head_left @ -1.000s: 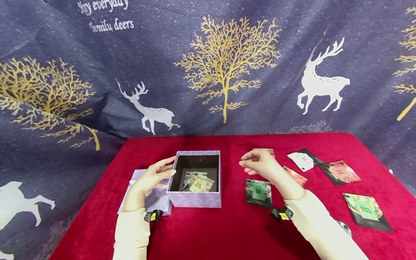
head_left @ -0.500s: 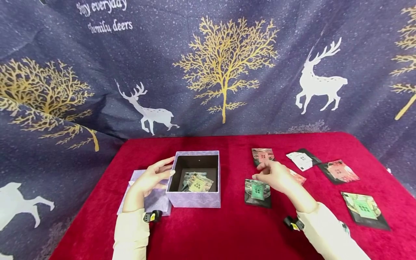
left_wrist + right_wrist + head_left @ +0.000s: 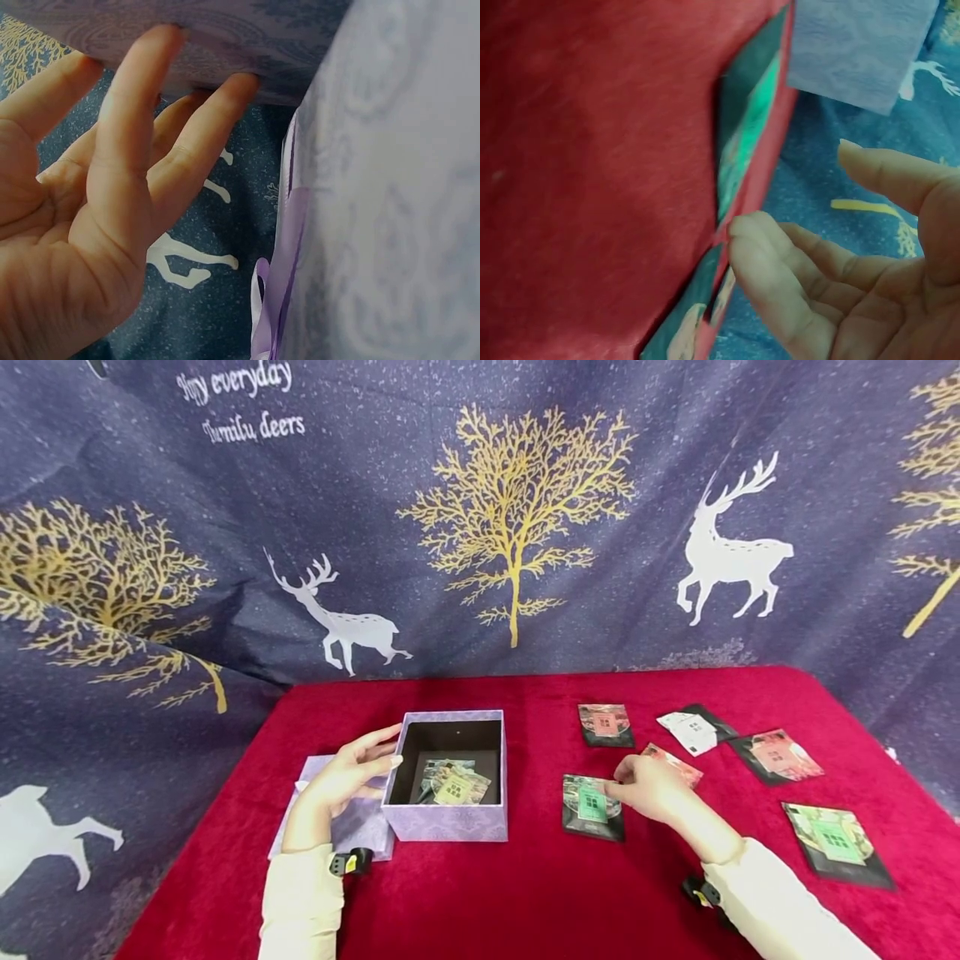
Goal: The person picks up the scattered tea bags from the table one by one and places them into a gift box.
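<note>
A lilac patterned box (image 3: 450, 822) stands uncovered left of the table's middle, with several packets (image 3: 455, 783) inside, the top one yellow-labelled. My left hand (image 3: 348, 777) touches its left side; in the left wrist view the fingertips meet the patterned wall (image 3: 217, 45) and the fingers are loosely extended. Right of the box lies a black packet with a green label (image 3: 592, 810). My right hand (image 3: 652, 789) is at that packet's upper right edge. In the right wrist view, thumb and fingers (image 3: 769, 262) are apart with nothing between them.
Under my left forearm lies the lilac lid (image 3: 363, 827), with a ribbon (image 3: 281, 277). Other flat packets lie to the right: a red-labelled one (image 3: 606, 725), another red one (image 3: 671, 764), a white one (image 3: 692, 731), a pink one (image 3: 780, 753) and a light-green one (image 3: 836, 842).
My right hand has moved right and down toward the green-labelled packet, uncovering the red-labelled packet behind. My left hand has stayed against the box.
</note>
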### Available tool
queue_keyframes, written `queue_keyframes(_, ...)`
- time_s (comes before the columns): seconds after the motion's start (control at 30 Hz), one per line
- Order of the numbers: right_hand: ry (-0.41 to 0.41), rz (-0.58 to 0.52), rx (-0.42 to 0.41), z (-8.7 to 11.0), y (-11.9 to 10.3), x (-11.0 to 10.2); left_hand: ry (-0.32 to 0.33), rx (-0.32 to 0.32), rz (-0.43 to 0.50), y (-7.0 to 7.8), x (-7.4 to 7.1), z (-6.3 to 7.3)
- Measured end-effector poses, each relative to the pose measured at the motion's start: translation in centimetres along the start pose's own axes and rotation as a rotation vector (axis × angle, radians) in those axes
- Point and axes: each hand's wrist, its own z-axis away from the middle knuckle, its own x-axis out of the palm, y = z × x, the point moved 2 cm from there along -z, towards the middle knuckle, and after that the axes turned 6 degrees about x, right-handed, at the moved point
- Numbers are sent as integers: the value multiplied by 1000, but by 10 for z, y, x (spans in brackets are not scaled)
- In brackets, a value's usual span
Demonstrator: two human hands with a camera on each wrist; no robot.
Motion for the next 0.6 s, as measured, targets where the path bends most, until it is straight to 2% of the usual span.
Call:
queue_keyframes(0.13,25,70,0,0,0,6,-2,1,-3,-1,0,1)
queue_keyframes(0.3,-7,121,0,-1,-5,15,-3,4,-5,-2,-1,2)
queue_keyframes(0.6,4,175,66,-7,-9,21,1,-1,-7,0,-2,1)
